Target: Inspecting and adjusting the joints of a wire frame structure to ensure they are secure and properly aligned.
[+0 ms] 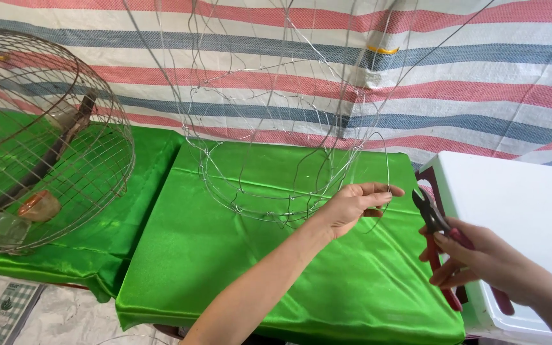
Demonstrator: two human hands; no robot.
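A half-built cage of thin silver wire (269, 128) stands on a table draped in shiny green cloth (225, 268). My left hand (352, 207) reaches across the cloth and pinches a loose wire strand (386, 160) that loops up from the cage's right side. My right hand (480, 262) hovers at the right, gripping red-handled pliers (430, 216) whose dark jaws point up and left toward the pinched wire, a short gap away.
A finished round wire cage (46, 140) with a wooden perch and a small orange cup sits on green cloth at the left. A white box (519, 211) stands at the right. A striped tarp (467, 76) hangs behind. A patterned mat (1, 310) lies at the lower left.
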